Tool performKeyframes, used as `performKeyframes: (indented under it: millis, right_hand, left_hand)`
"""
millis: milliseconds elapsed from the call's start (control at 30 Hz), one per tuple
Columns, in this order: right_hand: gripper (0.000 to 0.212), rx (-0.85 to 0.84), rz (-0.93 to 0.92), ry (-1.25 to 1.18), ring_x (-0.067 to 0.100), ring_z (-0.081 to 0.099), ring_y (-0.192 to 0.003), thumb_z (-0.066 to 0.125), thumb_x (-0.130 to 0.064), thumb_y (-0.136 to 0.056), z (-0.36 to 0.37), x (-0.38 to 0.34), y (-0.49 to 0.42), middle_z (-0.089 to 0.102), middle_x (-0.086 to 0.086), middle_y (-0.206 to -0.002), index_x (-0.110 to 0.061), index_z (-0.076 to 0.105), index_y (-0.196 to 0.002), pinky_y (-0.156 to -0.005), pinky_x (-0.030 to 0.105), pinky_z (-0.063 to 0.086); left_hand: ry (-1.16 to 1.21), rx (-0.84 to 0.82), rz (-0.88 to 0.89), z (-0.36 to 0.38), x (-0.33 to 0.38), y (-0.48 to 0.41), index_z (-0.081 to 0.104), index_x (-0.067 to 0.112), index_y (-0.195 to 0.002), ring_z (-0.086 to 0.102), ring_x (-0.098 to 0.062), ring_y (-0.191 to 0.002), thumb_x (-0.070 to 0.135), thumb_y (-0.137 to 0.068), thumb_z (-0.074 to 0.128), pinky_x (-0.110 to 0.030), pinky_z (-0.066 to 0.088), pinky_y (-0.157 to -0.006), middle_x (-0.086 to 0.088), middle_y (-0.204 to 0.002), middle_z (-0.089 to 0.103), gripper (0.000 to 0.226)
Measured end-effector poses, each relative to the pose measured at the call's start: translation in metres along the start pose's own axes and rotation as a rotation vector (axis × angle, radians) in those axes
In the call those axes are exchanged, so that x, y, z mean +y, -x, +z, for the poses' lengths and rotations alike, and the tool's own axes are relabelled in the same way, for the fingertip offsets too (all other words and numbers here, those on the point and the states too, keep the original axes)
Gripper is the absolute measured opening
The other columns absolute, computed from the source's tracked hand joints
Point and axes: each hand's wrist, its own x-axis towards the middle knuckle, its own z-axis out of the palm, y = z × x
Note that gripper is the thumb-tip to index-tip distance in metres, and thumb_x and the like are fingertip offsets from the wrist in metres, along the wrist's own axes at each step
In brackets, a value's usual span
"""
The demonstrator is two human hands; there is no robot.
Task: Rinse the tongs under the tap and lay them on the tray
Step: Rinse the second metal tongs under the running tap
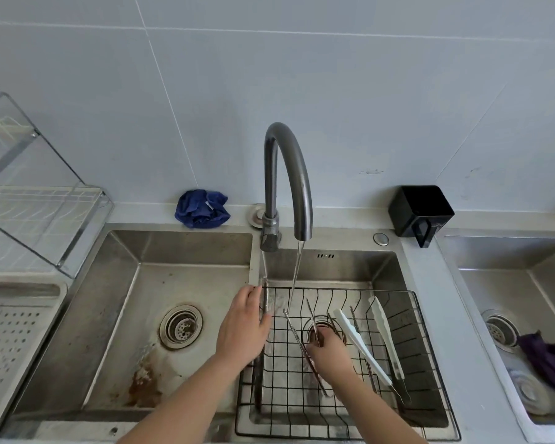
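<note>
Metal tongs (293, 328) are gripped in my right hand (329, 350) over the wire basket (414, 293) in the right basin. Their arms are spread, and one tip sits in the water stream (297, 274) running from the curved grey tap (289, 174). My left hand (244, 325) lies flat on the divider between the two basins, at the basket's left edge, holding nothing. A white perforated tray (10, 331) sits at the far left of the counter.
Another pair of tongs with white tips (362, 347) lies in the basket to the right of my hand. The left basin (186, 283) holds only its drain. A blue cloth (202, 208), a black box (420, 211) and a dish rack (29, 187) stand along the wall.
</note>
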Motion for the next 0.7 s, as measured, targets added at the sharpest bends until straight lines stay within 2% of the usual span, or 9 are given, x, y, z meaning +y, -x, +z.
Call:
performKeyframes:
  millis: [100,133,200,333,433,500,567,633,700]
  right_hand:
    - [0.029,0.157,-0.133,0.338,0.025,0.059,-0.108,0.063,-0.020,-0.088,-0.004,-0.006,0.004,0.061,0.005,-0.121,-0.013,0.062,-0.117,-0.092,0.036,0.052]
    - [0.031,0.195,-0.159,0.342,0.025,0.058,-0.111,0.063,-0.021,-0.088,-0.007,-0.009,0.005,0.061,0.003,-0.123,-0.014,0.064,-0.119,-0.091,0.034,0.051]
    - [0.032,0.199,-0.181,0.239,0.017,0.062,-0.099,0.062,-0.022,-0.090,-0.016,-0.023,0.007,0.067,-0.003,-0.113,-0.017,0.067,-0.122,-0.076,0.027,0.049]
    - [0.020,0.204,-0.282,0.052,0.006,0.063,-0.077,0.062,-0.029,-0.096,-0.040,-0.075,-0.001,0.068,-0.013,-0.088,-0.022,0.070,-0.113,-0.063,0.023,0.046]
    - [0.013,0.216,-0.416,0.044,0.013,0.065,-0.074,0.061,-0.033,-0.099,-0.052,-0.121,-0.013,0.067,-0.011,-0.079,-0.023,0.069,-0.095,-0.063,0.027,0.048]
    - [0.029,0.176,-0.456,0.092,0.022,0.067,-0.071,0.061,-0.042,-0.098,-0.055,-0.147,-0.023,0.068,-0.004,-0.074,-0.016,0.067,-0.087,-0.063,0.036,0.054]
    - [0.044,0.110,-0.452,0.155,0.027,0.070,-0.074,0.061,-0.053,-0.095,-0.051,-0.168,-0.033,0.073,0.007,-0.080,-0.010,0.068,-0.092,-0.065,0.041,0.059]
    - [0.041,0.073,-0.453,0.199,0.018,0.068,-0.069,0.061,-0.061,-0.091,-0.044,-0.180,-0.042,0.073,0.003,-0.080,-0.020,0.066,-0.088,-0.054,0.029,0.050]
    - [0.036,0.081,-0.466,0.172,0.010,0.064,-0.062,0.061,-0.061,-0.090,-0.040,-0.187,-0.046,0.070,-0.005,-0.069,-0.031,0.060,-0.069,-0.051,0.021,0.038]
  left_hand:
    - [-0.103,-0.046,0.024,0.019,-0.005,0.017,0.018,0.013,-0.159,0.018,-0.022,-0.153,0.037,-0.098,0.051,-0.033,0.027,-0.122,-0.007,-0.168,0.008,0.073]
    - [-0.146,-0.067,0.027,0.026,-0.006,0.022,0.011,0.014,-0.160,0.007,-0.024,-0.156,0.039,-0.099,0.049,-0.034,0.019,-0.125,-0.007,-0.169,-0.002,0.076]
    - [-0.220,-0.071,0.041,0.036,-0.007,0.029,0.005,0.014,-0.161,-0.007,-0.026,-0.156,0.040,-0.100,0.046,-0.037,0.010,-0.127,-0.009,-0.169,-0.011,0.078]
    - [-0.254,-0.053,0.036,0.040,-0.006,0.030,0.016,0.012,-0.160,-0.004,-0.028,-0.156,0.035,-0.095,0.050,-0.045,0.019,-0.126,-0.012,-0.169,-0.001,0.077]
    - [-0.275,-0.037,0.031,0.040,-0.008,0.029,0.025,0.008,-0.157,0.007,-0.030,-0.155,0.033,-0.090,0.054,-0.047,0.026,-0.123,-0.015,-0.168,0.009,0.076]
    - [-0.278,-0.038,0.027,0.041,-0.008,0.029,0.030,0.008,-0.156,0.012,-0.031,-0.155,0.032,-0.088,0.055,-0.048,0.031,-0.121,-0.016,-0.167,0.014,0.076]
    - [-0.275,-0.041,0.024,0.040,-0.008,0.029,0.032,0.008,-0.155,0.014,-0.031,-0.155,0.031,-0.087,0.056,-0.048,0.033,-0.120,-0.015,-0.167,0.015,0.075]
    - [-0.266,-0.049,0.017,0.040,-0.008,0.028,0.034,0.007,-0.154,0.016,-0.031,-0.154,0.030,-0.087,0.057,-0.048,0.035,-0.119,-0.015,-0.168,0.014,0.075]
    - [-0.260,-0.048,0.016,0.039,-0.007,0.029,0.034,0.007,-0.153,0.017,-0.031,-0.154,0.030,-0.087,0.057,-0.048,0.035,-0.119,-0.015,-0.168,0.014,0.074]
